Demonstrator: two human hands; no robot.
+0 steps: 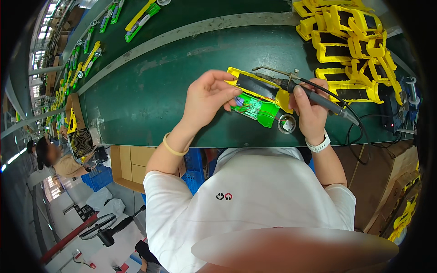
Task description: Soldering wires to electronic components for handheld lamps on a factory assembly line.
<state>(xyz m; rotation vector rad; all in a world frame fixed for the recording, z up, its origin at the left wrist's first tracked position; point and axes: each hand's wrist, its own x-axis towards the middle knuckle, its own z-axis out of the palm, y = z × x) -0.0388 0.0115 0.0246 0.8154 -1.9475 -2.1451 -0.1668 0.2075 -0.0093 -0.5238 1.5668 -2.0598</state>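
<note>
My right hand (311,107) grips a soldering iron (316,96) with a black handle and a cord trailing off to the right. A thin metal tube runs along the iron, its end pointing left over a yellow plastic frame (234,73) with a dark panel. Against the frame's near side lies a green housing with a circuit board (255,109), thin wires and a round silver lamp head (287,123). My left hand (210,96) is pinched at the left end of these parts, by a thin dark wire; what exactly its fingertips hold is too small to tell.
Yellow frames (334,52) are piled at the right on the green bench (150,100). A dark soldering station (391,118) and a solder spool (412,91) stand at the right end. Beyond a grey strip (218,22) lie several green-and-yellow assemblies (141,22). A small fan (82,142) is at the left.
</note>
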